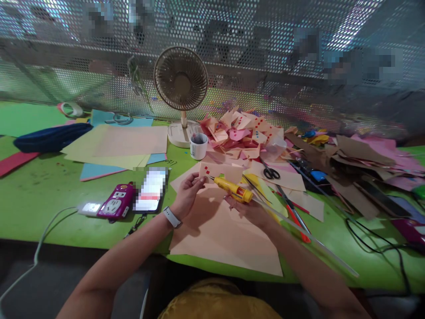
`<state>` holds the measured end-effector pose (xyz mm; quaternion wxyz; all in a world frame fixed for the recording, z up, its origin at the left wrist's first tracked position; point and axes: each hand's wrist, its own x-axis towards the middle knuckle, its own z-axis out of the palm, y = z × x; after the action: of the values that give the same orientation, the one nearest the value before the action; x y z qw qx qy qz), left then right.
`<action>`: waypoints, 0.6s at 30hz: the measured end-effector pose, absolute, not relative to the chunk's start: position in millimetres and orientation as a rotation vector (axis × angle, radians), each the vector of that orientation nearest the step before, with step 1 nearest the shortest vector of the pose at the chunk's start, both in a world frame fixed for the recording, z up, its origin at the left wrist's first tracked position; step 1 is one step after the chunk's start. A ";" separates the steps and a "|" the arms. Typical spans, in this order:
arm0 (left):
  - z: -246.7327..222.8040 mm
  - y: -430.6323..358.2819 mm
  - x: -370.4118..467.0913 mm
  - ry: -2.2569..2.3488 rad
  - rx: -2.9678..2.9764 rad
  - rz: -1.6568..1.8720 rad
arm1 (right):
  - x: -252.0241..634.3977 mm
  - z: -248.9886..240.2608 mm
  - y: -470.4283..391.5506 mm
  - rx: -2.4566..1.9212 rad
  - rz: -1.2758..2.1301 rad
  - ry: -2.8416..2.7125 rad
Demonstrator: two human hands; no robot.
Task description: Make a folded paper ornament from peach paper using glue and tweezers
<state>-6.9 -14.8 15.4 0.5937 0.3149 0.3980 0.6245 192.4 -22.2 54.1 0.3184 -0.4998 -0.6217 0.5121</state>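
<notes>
My right hand [249,212] is wrapped around a yellow hot glue gun [234,189], its tip pointing left. A long translucent glue stick [308,237] runs out of the back of the gun toward the lower right. Between the fingertips of my left hand [186,195] is a peach paper piece [226,170] with small red diamonds on it. The gun's tip lies very close to the paper and these fingers; whether it touches is too small to tell. Beneath both hands is a large peach sheet [229,239]. On my left wrist sits a watch with a pale band [171,217].
A fan [181,79] and a white cup [198,147] stand behind a phone [151,190] and a purple power socket [117,201]. Cut paper [242,133] is heaped at the back. Black-handled scissors [271,173] and a red-orange cutter [297,221] lie right.
</notes>
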 end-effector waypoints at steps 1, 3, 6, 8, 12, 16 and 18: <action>15.5 -15.0 -6.8 0.922 0.734 1.453 | 191.5 56.0 -22.6 -1.320 1.346 -1.631; 15.5 -15.0 -6.8 0.917 0.735 1.458 | 190.0 58.4 -23.3 -1.324 1.342 -1.617; 14.8 -14.6 -6.7 0.915 0.736 1.457 | 189.1 57.1 -23.6 -1.314 1.327 -1.605; 14.3 -14.3 -6.6 0.918 0.740 1.454 | 189.4 54.7 -23.6 -1.312 1.321 -1.600; 13.5 -14.0 -6.4 0.920 0.744 1.458 | 190.8 52.6 -24.1 -1.334 1.327 -1.594; 12.7 -14.0 -6.3 0.918 0.758 1.457 | 192.4 53.6 -24.6 -1.330 1.304 -1.633; 12.4 -13.9 -6.2 0.925 0.757 1.456 | 192.9 52.8 -24.4 -1.293 1.294 -1.674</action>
<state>-6.2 -13.9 12.4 0.5885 0.3248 0.3971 0.6249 192.9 -24.4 52.8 0.3248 -0.4931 -0.6385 0.4935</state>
